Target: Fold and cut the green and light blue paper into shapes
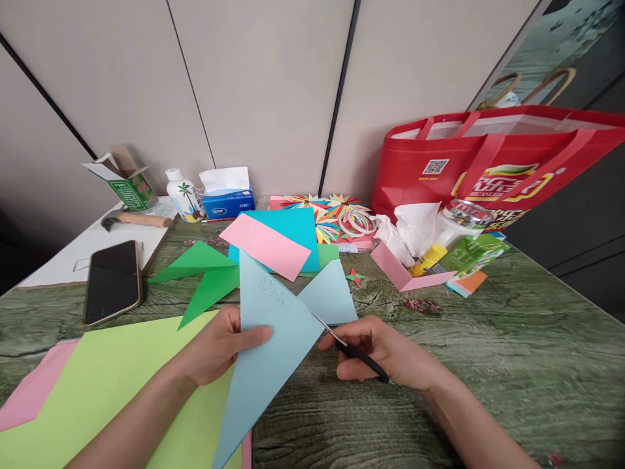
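Observation:
My left hand (229, 345) pinches a large light blue sheet of paper (273, 352), its thumb lying on the front face. Faint handwriting shows near the top of the sheet. In my right hand (374, 352) is a pair of scissors (359, 358) with black handles, the blades at the sheet's right edge. A light blue flap (332, 293) stands out behind the blades; whether it is still joined to the sheet I cannot tell. Left of the sheet lie folded green paper pieces (205, 267). Beneath my left forearm is a big yellow-green sheet (141, 371).
A pink strip (268, 244) overlaps a turquoise sheet (297, 228) beyond my hands. A phone (113, 283) and a hammer (139, 219) lie at left. Behind stand a white bottle (183, 194), a tissue box (228, 203) and, at right, a red bag (415, 150) and glue stick (428, 259).

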A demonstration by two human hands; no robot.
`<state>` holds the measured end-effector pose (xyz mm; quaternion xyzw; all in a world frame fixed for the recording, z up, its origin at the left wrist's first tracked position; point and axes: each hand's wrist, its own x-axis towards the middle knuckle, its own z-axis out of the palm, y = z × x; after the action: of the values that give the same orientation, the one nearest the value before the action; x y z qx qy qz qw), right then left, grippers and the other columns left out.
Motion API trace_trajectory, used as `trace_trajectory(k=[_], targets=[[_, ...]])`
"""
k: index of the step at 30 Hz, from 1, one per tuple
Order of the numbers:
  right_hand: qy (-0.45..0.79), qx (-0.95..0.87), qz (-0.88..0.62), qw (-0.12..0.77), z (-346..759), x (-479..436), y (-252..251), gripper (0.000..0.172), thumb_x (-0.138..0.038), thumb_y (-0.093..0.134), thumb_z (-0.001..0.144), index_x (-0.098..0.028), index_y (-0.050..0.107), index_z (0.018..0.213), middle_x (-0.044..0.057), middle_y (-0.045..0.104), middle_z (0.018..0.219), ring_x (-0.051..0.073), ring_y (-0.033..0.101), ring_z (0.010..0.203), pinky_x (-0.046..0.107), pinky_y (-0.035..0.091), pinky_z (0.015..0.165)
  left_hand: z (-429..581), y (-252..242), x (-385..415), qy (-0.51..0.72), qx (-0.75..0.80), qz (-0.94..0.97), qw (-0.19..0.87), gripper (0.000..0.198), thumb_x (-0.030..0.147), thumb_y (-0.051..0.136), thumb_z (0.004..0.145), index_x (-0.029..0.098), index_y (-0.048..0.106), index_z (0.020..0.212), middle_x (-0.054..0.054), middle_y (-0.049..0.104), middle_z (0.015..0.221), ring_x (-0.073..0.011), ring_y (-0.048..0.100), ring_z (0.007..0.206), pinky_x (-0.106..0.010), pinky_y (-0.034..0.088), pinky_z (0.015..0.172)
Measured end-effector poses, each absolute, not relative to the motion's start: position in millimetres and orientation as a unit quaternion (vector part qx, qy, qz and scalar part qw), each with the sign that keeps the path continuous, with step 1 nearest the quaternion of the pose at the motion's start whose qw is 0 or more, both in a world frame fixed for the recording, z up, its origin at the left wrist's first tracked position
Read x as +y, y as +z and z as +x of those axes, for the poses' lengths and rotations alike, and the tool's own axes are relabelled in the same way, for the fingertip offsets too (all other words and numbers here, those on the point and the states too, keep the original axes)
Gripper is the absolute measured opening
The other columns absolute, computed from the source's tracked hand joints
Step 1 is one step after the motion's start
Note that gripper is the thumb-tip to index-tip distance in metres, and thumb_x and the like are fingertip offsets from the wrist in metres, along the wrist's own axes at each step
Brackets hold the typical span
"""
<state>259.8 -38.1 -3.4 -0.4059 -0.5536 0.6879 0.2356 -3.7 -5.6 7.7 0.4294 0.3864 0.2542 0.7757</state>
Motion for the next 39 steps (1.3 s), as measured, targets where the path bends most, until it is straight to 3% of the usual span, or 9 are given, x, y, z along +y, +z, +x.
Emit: trace_trajectory(k=[7, 13, 19, 30, 39], targets=[[0.69, -0.531, -0.434, 0.232, 258.5, -38.0, -2.9, 0.041, -0.03, 0.079, 0.06, -0.013, 0.067, 0.096, -0.005, 0.053, 0.056, 0.007, 0.039, 0.051, 0.02, 0.029, 0.049, -2.6, 7.7, -4.9, 0.257, 0.387, 0.419, 0.78, 0.019, 0.027, 0.074, 0.069, 0.015, 0.073, 0.083, -0.006, 0.074, 0.077, -0.0151, 0.065, 0.064, -0.023, 0.052, 0.057], [0.71, -0.546, -0.386, 0.221, 259.5, -37.7, -2.2, 0.049, -0.032, 0.079, 0.061, -0.015, 0.063, 0.104, 0.002, 0.064, 0.074, 0.012, 0.052, 0.063, 0.022, 0.04, 0.058, -1.6, 8.1, -5.3, 0.242, 0.38, 0.383, 0.806, 0.025, 0.027, 0.077, 0.065, 0.015, 0.073, 0.087, -0.007, 0.074, 0.079, -0.0159, 0.065, 0.065, -0.023, 0.051, 0.057], [0.698, -0.582, -0.358, 0.214, 259.4, -37.8, 1.9, 0.039, -0.037, 0.072, 0.069, -0.014, 0.064, 0.099, 0.002, 0.061, 0.075, 0.012, 0.049, 0.065, 0.023, 0.04, 0.06, 2.3, 4.6, -9.7, 0.223, 0.39, 0.39, 0.804, 0.025, 0.029, 0.077, 0.064, 0.013, 0.073, 0.083, -0.009, 0.073, 0.078, -0.0163, 0.064, 0.064, -0.024, 0.05, 0.058], [0.69, -0.576, -0.359, 0.25, 255.2, -38.0, -0.1, 0.027, -0.035, 0.071, 0.071, -0.014, 0.065, 0.086, -0.004, 0.046, 0.064, 0.008, 0.035, 0.058, 0.02, 0.029, 0.053, 3.6, 5.2, -11.0, 0.22, 0.402, 0.392, 0.798, 0.027, 0.032, 0.077, 0.064, 0.013, 0.072, 0.083, -0.009, 0.073, 0.077, -0.0163, 0.064, 0.064, -0.024, 0.05, 0.059], [0.689, -0.566, -0.385, 0.239, 254.8, -39.0, -2.1, 0.031, -0.038, 0.071, 0.071, -0.015, 0.069, 0.092, -0.004, 0.051, 0.059, 0.007, 0.04, 0.051, 0.019, 0.035, 0.048, 2.6, 3.3, -10.9, 0.221, 0.403, 0.381, 0.802, 0.026, 0.031, 0.077, 0.064, 0.014, 0.072, 0.083, -0.009, 0.073, 0.077, -0.0169, 0.065, 0.064, -0.025, 0.05, 0.058]])
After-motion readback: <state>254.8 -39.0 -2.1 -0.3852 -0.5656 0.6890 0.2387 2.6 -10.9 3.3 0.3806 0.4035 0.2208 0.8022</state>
